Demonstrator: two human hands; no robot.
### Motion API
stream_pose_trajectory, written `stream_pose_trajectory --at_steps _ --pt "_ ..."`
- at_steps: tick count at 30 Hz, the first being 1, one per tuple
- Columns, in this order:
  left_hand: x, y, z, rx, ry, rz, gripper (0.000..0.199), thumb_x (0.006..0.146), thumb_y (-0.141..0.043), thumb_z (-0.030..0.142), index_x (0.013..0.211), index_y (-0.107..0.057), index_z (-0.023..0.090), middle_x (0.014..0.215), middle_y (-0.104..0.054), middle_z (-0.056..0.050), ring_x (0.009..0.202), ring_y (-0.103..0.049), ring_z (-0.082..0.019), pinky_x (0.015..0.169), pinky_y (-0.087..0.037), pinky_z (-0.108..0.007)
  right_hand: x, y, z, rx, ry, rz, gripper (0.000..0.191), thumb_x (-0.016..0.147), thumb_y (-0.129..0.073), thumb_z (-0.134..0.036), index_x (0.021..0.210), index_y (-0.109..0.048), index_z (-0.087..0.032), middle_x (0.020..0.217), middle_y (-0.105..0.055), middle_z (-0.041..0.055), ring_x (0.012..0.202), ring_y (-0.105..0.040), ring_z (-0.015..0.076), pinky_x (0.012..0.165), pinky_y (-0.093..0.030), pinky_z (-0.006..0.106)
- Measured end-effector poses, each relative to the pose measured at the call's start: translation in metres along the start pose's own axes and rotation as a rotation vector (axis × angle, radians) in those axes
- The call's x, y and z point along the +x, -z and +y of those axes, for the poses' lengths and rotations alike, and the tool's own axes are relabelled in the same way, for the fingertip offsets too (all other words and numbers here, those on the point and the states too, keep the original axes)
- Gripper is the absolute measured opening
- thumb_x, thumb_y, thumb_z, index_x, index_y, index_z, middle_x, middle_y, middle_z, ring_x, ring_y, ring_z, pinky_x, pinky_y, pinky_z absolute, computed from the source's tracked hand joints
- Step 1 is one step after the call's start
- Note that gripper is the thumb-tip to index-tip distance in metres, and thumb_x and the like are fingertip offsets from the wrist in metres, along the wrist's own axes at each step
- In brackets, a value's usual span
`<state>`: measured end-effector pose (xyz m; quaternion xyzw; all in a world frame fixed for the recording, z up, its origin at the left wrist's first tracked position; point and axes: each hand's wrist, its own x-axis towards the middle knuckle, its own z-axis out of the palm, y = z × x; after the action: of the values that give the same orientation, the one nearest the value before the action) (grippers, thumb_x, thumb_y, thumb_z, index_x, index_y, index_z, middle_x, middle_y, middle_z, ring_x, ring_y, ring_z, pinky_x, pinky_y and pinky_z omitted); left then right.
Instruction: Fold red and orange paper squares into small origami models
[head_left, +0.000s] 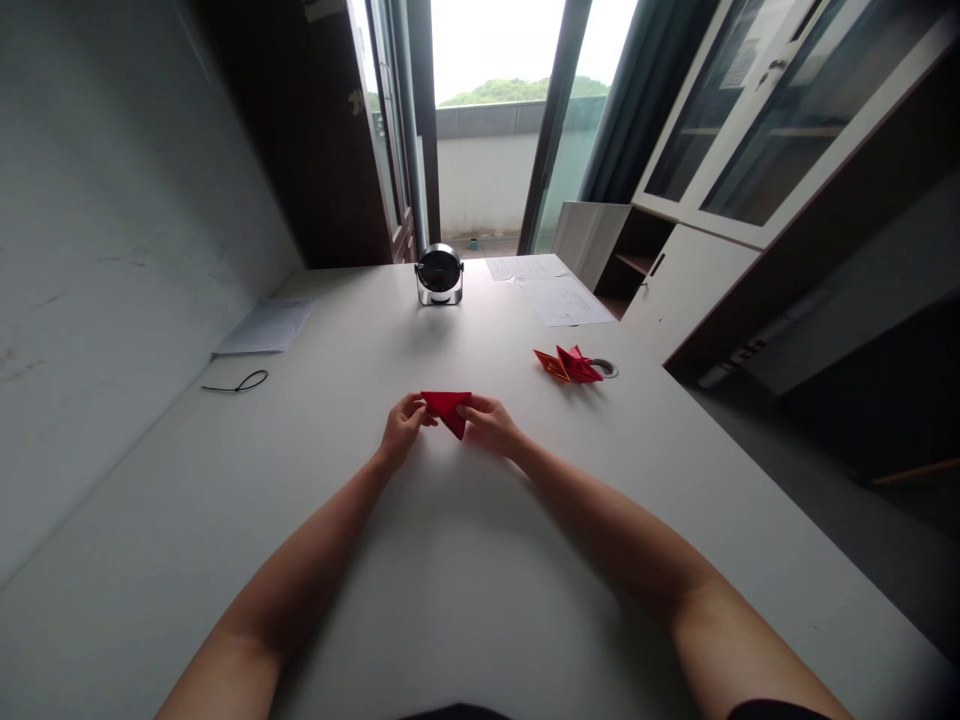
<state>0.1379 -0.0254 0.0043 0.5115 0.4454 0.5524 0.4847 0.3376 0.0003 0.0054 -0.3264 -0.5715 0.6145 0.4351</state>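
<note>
A piece of red folded paper [448, 408], triangular with one corner pointing down, is held between my two hands just above the white table [450, 540]. My left hand [406, 424] pinches its upper left corner between thumb and fingers. On the other side, my right hand [489, 420] grips the right edge, thumb in front. Part of the paper's right side is hidden by the right fingers. To the right lie folded red and orange paper pieces [574, 365], beside a pale ring that looks like a roll of tape [606, 368].
A round black and silver device on a stand [439, 275] is at the table's far side. Paper sheets [566, 300] lie at the far right, more sheets [266, 326] at the left near the wall. A thin black cord [238, 385] lies below those.
</note>
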Motion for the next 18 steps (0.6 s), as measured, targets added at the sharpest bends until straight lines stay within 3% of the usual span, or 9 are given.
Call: stream_pose_trajectory --at_steps 3,6,8,13,18 --pt "-0.003 -0.002 0.006 -0.001 0.013 -0.047 0.04 0.081 -0.065 0.041 0.111 -0.064 0.016 0.1 -0.071 -0.008 0.084 -0.067 -0.018 0.076 -0.053 -0.03 0.001 -0.001 0.003 -0.072 0.052 0.004 0.038 0.077 -0.069 -0.051 0.093 -0.07 -0.016 0.095 -0.068 0.0055 0.084 -0.063 0.0188 0.077 -0.049 0.031" --pt "-0.007 -0.004 0.012 -0.038 0.035 -0.085 0.045 0.087 -0.054 0.05 0.113 -0.065 0.015 0.107 -0.071 -0.011 0.093 -0.068 -0.022 0.081 -0.053 -0.033 0.003 -0.001 0.004 -0.128 0.146 0.042 0.029 0.077 -0.069 -0.045 0.083 -0.066 -0.017 0.106 -0.064 0.0069 0.087 -0.061 0.0175 0.077 -0.049 0.029" --pt "-0.008 -0.004 0.014 -0.053 0.044 -0.093 0.05 0.089 -0.05 0.054 0.114 -0.064 0.014 0.106 -0.072 -0.012 0.092 -0.069 -0.024 0.081 -0.054 -0.036 0.004 0.001 0.004 -0.172 0.167 0.077 0.027 0.077 -0.068 -0.043 0.081 -0.063 -0.017 0.106 -0.064 0.0067 0.088 -0.06 0.0174 0.076 -0.049 0.029" --pt "-0.007 -0.005 0.009 -0.018 0.019 -0.156 0.051 0.083 -0.067 0.047 0.12 -0.059 0.013 0.1 -0.072 -0.012 0.079 -0.07 -0.021 0.081 -0.054 -0.038 0.004 0.004 0.008 -0.337 0.104 0.161 0.027 0.079 -0.064 -0.045 0.083 -0.059 -0.019 0.073 -0.06 -0.0006 0.07 -0.055 0.0153 0.066 -0.046 0.027" --pt "-0.007 -0.007 0.003 0.033 0.023 -0.18 0.048 0.079 -0.073 0.042 0.116 -0.064 0.013 0.099 -0.073 -0.011 0.077 -0.071 -0.021 0.077 -0.056 -0.038 0.003 0.0 0.008 -0.378 0.178 0.206 0.027 0.078 -0.066 -0.045 0.086 -0.057 -0.02 0.073 -0.057 -0.0016 0.068 -0.052 0.0142 0.066 -0.045 0.028"
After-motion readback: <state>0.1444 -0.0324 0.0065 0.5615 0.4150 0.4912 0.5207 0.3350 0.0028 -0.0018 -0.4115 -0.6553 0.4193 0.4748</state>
